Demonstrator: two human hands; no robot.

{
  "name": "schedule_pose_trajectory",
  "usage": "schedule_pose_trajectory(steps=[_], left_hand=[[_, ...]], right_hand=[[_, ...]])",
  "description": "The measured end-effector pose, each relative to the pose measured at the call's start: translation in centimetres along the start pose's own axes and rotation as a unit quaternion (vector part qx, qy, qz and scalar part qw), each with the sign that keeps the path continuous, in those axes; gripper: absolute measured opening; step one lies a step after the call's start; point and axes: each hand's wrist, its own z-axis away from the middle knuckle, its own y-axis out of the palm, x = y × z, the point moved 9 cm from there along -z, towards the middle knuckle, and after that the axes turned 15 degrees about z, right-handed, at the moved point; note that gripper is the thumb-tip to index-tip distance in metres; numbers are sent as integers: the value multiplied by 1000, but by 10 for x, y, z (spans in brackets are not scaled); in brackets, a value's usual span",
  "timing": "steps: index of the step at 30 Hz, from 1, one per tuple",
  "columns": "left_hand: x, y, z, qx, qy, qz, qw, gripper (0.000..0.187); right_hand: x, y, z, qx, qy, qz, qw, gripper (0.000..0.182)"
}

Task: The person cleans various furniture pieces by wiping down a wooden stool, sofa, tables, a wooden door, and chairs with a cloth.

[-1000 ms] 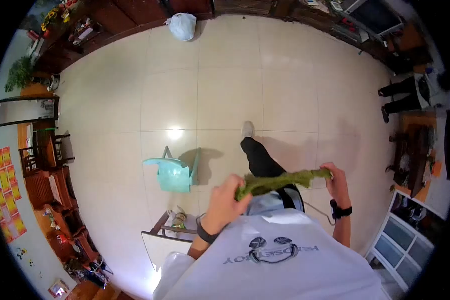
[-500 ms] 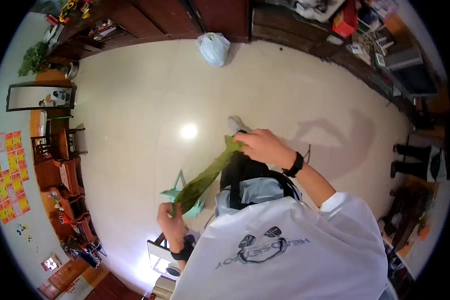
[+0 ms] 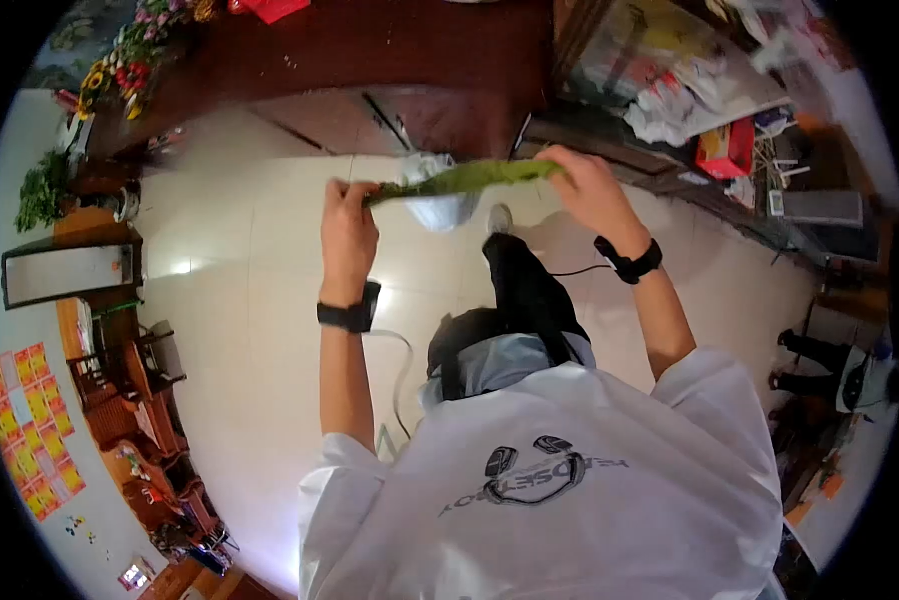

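A long green strip (image 3: 460, 180) of thin, crinkled material stretches nearly level between my hands, out in front of me. My left hand (image 3: 350, 225) is closed around its left end, fingers curled over. At the other end, my right hand (image 3: 585, 185) pinches the strip between thumb and fingers. Behind the strip, a pale plastic bag (image 3: 442, 208) stands on the floor and is partly covered by it. I cannot make out whether the strip is a folded bag, cloth or leaf.
A dark red wooden cabinet (image 3: 330, 60) stands ahead. On the right are shelves with a red box (image 3: 725, 148). Wooden chairs (image 3: 150, 350) line the left wall beside a mirror (image 3: 70, 275). Another person's dark-trousered legs (image 3: 815, 365) show at far right. A cable (image 3: 405, 375) hangs near me.
Both hands have moved forward and up, farther apart, carrying the green strip from a slant to nearly level. The cabinet now looks closer.
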Motion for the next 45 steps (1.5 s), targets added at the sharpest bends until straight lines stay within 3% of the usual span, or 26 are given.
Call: schedule_pose_trajectory(steps=[1,3,6,9,11,15,17,18,21,25,28,33,35,37,38,40,45], left_hand=[[3,3,-41,-26,14,-4,1000,29],[26,21,-103,-31,31,-12,999,25],[70,69,-167,-47,60,-47,996,26],[124,153,-183,103,-20,34,994,29],[133,195,-192,170,-98,8,981,38],[134,238,-216,127,-55,18,990,53],[153,250,-226,177,-25,-27,984,59],[157,244,-231,209,-28,-24,977,58],[184,229,-238,195,-53,11,979,54],[251,182,-279,141,-92,-12,986,55],[314,139,-313,119,-103,-76,985,54],[431,36,-364,101,-131,-203,965,54],[465,5,-363,75,-113,-175,975,55],[469,-5,-362,57,-89,-152,983,57],[467,-8,-361,48,-94,-152,983,58],[461,-6,-352,44,-94,-150,983,59],[418,12,-293,108,-136,-182,968,79]], right_hand=[[-8,-7,-25,0,0,3,1000,25],[-34,-34,-61,-106,55,5,993,26],[-89,-2,-116,-43,91,59,993,31],[-119,39,-153,89,141,121,979,43],[-128,58,-189,82,132,81,985,54],[-135,101,-251,70,98,117,986,67],[-144,130,-280,139,204,158,956,81],[-148,147,-289,155,229,166,947,94],[-149,182,-314,121,270,247,923,101],[-105,216,-405,177,300,208,914,115],[-54,246,-485,162,241,230,929,120],[51,308,-622,37,109,219,969,117],[85,343,-651,12,90,232,968,117],[107,348,-661,-42,94,211,972,107],[107,345,-657,-41,103,211,971,107],[126,343,-645,-5,29,225,974,93],[151,336,-581,11,-43,184,982,75]])
